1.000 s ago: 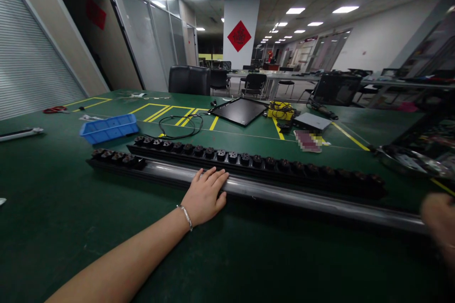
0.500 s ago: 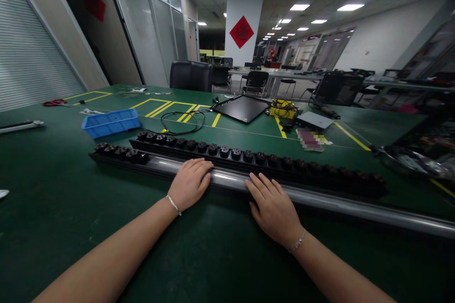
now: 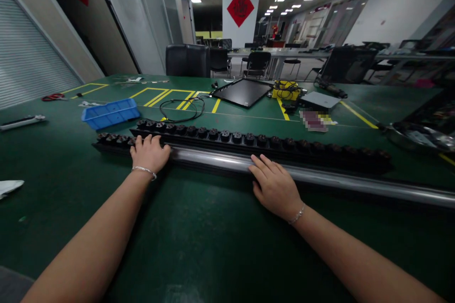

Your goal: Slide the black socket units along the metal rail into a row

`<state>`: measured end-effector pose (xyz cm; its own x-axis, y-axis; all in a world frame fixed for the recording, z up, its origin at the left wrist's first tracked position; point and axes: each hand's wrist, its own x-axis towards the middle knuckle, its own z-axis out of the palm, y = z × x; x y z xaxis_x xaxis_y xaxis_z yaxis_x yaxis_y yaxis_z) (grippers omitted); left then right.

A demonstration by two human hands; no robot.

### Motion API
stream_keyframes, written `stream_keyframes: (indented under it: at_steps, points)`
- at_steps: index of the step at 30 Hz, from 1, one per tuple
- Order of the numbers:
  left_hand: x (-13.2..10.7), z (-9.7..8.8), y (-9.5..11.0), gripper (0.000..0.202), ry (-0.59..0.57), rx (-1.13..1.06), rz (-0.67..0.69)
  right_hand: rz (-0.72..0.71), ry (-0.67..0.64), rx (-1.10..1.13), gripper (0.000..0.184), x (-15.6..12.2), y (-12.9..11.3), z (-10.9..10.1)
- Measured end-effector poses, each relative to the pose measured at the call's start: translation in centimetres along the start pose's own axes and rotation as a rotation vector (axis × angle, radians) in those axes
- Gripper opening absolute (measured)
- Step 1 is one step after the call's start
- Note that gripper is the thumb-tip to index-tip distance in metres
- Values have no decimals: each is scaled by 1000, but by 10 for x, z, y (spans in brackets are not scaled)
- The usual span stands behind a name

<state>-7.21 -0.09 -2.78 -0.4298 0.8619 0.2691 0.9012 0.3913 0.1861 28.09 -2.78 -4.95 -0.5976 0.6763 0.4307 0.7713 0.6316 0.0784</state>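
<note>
tray (image 3: 111, 113) behind socket strip (image 3: 263, 144) | rail (image 3: 320, 177) before strip | on table (image 3: 213, 236)

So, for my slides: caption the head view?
Left hand and right hand rest on a long metal rail beside black socket strips on a green table.

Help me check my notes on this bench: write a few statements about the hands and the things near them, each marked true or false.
1. The right hand lies flat on the silver rail. True.
2. The left hand holds the red scissors. False: the scissors lie far off to the left on the table; the left hand rests open at the rail's left end, fingers at the sockets.
3. The blue tray sits beyond the socket strips. True.
4. The black panel stands upright. False: it lies flat on the table.
5. A cable loop lies between tray and panel. True.
</note>
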Motion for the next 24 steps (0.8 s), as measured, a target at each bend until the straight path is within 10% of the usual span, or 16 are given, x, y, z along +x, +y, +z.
stream_keyframes:
  at_steps: [24]
  points:
    - [3,-8,-3,43,114,65,88,1,15,24,29,1,0,0]
